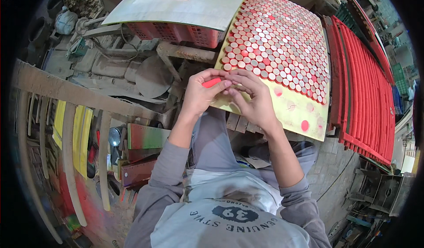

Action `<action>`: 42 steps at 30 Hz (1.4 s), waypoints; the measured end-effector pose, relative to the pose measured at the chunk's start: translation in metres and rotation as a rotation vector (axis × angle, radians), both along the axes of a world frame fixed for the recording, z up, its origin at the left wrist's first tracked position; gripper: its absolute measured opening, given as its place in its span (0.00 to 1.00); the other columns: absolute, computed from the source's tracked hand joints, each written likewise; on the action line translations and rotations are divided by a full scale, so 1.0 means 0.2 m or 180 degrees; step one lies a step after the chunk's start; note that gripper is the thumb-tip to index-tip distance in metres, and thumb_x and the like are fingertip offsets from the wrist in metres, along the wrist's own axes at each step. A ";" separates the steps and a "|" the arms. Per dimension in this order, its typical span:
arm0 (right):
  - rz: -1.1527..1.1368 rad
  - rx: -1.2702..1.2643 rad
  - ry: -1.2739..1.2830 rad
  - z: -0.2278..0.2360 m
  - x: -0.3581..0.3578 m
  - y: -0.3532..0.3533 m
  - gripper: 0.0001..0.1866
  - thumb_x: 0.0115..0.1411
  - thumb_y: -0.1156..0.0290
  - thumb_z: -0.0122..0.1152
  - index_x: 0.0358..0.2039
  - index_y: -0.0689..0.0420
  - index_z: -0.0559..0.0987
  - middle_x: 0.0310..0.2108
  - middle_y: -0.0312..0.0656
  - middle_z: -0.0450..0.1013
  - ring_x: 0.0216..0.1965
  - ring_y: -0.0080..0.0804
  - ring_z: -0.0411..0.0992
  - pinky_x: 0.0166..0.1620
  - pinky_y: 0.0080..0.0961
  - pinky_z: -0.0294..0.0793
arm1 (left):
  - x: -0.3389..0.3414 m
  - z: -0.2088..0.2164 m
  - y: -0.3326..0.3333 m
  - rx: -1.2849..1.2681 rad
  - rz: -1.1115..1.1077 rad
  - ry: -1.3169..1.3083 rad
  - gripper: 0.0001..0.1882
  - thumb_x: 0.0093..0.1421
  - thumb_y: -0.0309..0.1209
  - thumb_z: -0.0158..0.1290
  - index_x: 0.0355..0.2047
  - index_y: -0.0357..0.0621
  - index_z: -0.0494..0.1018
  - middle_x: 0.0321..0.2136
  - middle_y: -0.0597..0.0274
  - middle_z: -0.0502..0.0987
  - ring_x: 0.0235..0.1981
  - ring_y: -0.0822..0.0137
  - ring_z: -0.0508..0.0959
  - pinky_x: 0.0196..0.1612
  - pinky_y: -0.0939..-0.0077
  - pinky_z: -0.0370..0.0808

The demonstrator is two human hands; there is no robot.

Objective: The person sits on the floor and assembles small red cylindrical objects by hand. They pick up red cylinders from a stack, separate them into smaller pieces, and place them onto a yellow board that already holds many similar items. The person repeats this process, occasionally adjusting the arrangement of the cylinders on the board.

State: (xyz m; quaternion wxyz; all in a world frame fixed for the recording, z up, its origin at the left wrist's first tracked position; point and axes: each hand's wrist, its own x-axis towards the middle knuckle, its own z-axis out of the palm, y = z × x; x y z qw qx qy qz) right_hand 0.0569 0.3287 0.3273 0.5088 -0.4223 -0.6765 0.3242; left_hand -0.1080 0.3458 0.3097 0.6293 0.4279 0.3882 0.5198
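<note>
My left hand (202, 93) is closed round a small bright red piece (212, 83); its exact kind is hard to make out, as the fingers cover part of it. My right hand (256, 98) meets it fingertip to fingertip, its thumb and fingers pinched together. Whatever lies between the right fingertips is hidden. Both hands are over the near left edge of a yellow board (291, 122). Close-packed rows of small round pieces (276, 40), pale on top with red sides, cover most of that board. Red round marks (304, 125) dot its bare near strip.
A pale sheet (176, 9) rests over a red plastic crate (176, 32) at the far left. Stacked red slatted panels (364, 93) stand at the right. A wooden rail frame (88, 91) runs along the left, with a green-and-red board (148, 136) nearby.
</note>
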 end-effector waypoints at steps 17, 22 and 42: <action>-0.0767 0.0080 -0.1701 -0.06 -0.06 0.01 0.12 0.50 0.71 0.71 0.33 0.64 0.83 0.31 0.48 0.75 0.38 0.45 0.75 0.42 0.39 0.75 | -0.07 0.03 0.01 0.0325 0.0133 0.1886 0.09 0.62 0.23 0.59 0.42 0.32 0.78 0.32 0.63 0.83 0.31 0.78 0.80 0.37 0.82 0.77; -0.0717 0.0024 -0.1586 -0.11 -0.10 0.04 0.12 0.50 0.72 0.71 0.35 0.63 0.82 0.31 0.48 0.74 0.38 0.46 0.74 0.42 0.40 0.74 | -0.11 -0.05 0.07 0.0296 -0.0134 0.1034 0.08 0.62 0.23 0.59 0.41 0.33 0.78 0.32 0.66 0.82 0.33 0.78 0.79 0.38 0.82 0.77; -0.1484 -0.0202 -0.0783 -0.14 -0.06 0.17 0.10 0.50 0.80 0.70 0.23 0.66 0.74 0.20 0.49 0.75 0.21 0.41 0.75 0.28 0.33 0.73 | 0.02 -0.13 0.16 0.1053 0.1121 0.2206 0.09 0.53 0.26 0.65 0.34 0.38 0.81 0.29 0.54 0.84 0.31 0.67 0.85 0.38 0.72 0.80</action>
